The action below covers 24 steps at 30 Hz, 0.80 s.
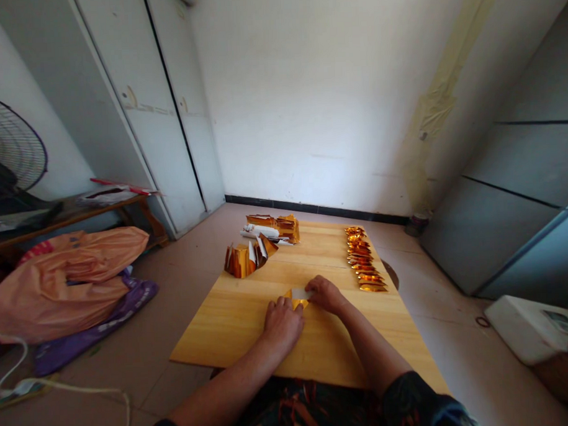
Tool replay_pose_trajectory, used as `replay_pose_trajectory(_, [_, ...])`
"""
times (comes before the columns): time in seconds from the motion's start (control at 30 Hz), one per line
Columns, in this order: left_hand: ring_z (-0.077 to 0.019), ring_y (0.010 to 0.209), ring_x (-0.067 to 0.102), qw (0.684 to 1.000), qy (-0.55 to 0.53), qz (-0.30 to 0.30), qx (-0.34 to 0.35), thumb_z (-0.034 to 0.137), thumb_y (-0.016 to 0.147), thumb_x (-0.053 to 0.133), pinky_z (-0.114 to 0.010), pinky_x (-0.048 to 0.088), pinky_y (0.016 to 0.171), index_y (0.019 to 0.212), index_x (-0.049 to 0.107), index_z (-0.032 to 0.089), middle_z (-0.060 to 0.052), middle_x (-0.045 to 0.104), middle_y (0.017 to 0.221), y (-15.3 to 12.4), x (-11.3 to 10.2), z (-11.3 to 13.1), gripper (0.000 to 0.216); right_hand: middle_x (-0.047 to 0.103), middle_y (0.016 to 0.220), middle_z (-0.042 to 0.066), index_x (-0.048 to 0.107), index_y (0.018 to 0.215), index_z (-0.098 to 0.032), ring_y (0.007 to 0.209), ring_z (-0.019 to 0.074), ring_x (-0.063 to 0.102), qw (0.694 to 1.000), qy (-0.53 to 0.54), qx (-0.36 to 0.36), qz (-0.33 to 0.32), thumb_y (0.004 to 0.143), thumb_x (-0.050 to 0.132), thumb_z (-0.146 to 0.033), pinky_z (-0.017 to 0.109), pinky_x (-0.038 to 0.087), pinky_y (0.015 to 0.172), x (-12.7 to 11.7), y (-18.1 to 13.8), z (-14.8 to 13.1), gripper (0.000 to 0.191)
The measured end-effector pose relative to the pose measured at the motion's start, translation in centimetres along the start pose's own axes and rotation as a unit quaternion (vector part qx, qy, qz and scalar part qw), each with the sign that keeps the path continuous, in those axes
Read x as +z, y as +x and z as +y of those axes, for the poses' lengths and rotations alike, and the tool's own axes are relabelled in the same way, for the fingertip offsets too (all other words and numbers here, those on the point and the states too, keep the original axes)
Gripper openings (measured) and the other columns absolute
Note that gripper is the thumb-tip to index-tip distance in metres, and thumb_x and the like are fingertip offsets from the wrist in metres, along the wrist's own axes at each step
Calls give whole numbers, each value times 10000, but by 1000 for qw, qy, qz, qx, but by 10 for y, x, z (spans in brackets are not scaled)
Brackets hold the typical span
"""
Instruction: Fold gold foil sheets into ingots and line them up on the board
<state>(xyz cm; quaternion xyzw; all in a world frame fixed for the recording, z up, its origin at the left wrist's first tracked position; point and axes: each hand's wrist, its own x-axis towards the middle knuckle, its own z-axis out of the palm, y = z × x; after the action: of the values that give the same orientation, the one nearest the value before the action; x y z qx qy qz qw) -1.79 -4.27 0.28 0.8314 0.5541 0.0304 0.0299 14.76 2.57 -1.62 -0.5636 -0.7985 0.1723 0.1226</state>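
Note:
A small sheet of gold foil paper (300, 294) with a pale underside lies partly folded on the wooden table. My left hand (284, 323) presses its near left part with bent fingertips. At its right edge, my right hand (325, 293) pinches the paper between thumb and fingers. Beyond my left hand stands a fanned stack of gold paper sheets (241, 262). Along the table's right side runs a row of folded gold paper pieces (364, 260), shiny and laid close together.
More gold sheets (287, 228) and a white wrapper (260, 231) lie at the far edge of the wooden table (213, 330). Orange and purple bags (81, 282) rest on the floor at left, below a fan (11, 142). A white box (533, 328) stands at right.

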Motion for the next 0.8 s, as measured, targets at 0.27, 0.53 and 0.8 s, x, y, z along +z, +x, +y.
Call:
replay_pose_trajectory(0.27, [-265, 992, 538, 996, -35, 83, -6, 333, 857, 504, -432, 355, 873, 923, 684, 246, -94, 639, 1029, 4, 11, -15, 210, 636, 942, 43, 672, 838, -216, 950, 187, 505, 988, -125, -78, 45, 876, 486, -239, 289, 359, 774, 10, -30, -18, 191])
replay_pose_trajectory(0.53, [-210, 1178, 484, 982, -166, 94, -4, 191, 816, 522, -482, 237, 1029, 1031, 610, 279, -25, 599, 1229, 18, 26, -44, 249, 617, 946, 69, 670, 875, -197, 946, 212, 489, 986, -143, -86, 15, 853, 516, -267, 318, 360, 768, 13, -50, -51, 170])
replay_pose_trajectory(0.8, [-200, 1237, 444, 976, -214, 27, 20, 170, 795, 474, -520, 175, 1052, 921, 591, 256, -2, 597, 1239, 27, 26, -55, 192, 603, 1069, 40, 688, 1004, -280, 968, 201, 506, 990, 29, -134, 37, 737, 694, -290, 321, 371, 835, 17, -46, -10, 267])
